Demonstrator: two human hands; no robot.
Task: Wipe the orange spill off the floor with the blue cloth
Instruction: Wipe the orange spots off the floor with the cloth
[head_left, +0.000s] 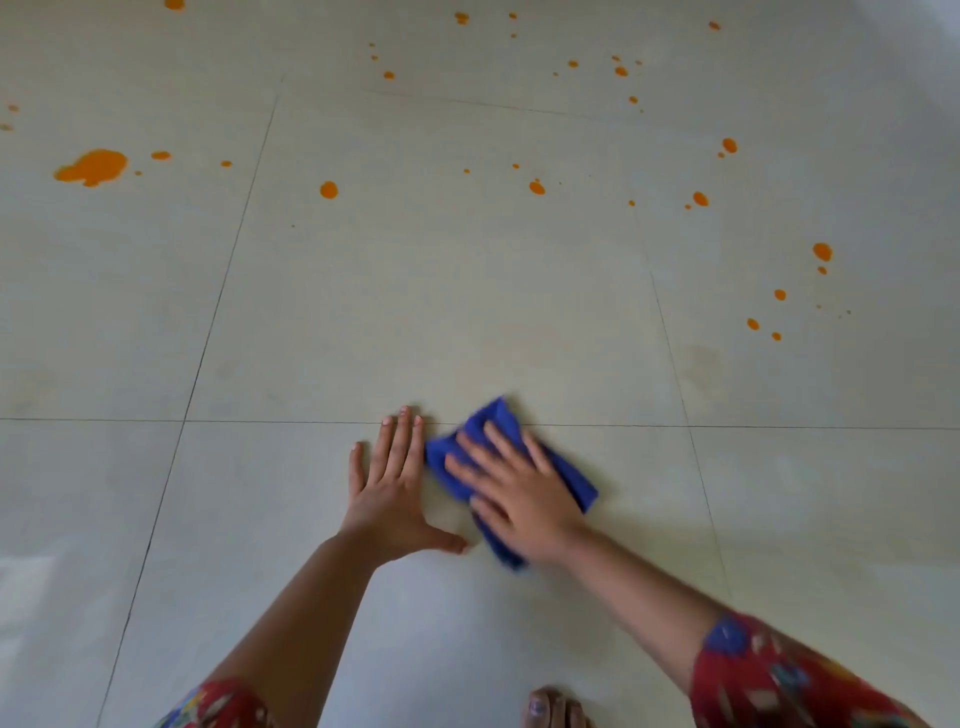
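Observation:
A folded blue cloth (498, 421) lies on the pale tiled floor (415, 291) near the bottom middle. My right hand (519, 488) presses flat on the cloth with straight, spread fingers and looks a little blurred. My left hand (389, 493) rests flat on the bare tile just left of the cloth, fingers straight, thumb out. Orange drops are scattered farther away: a large splat (93, 166) at far left, a round drop (328, 190) in the middle, and several drops (822, 251) on the right.
Thin grout lines cross the floor, one running under my fingertips (260, 421). Faint smears mark the tile (701, 358) beyond the cloth. My bare toes (556, 706) show at the bottom edge. Bright glare lies on the floor at the lower left.

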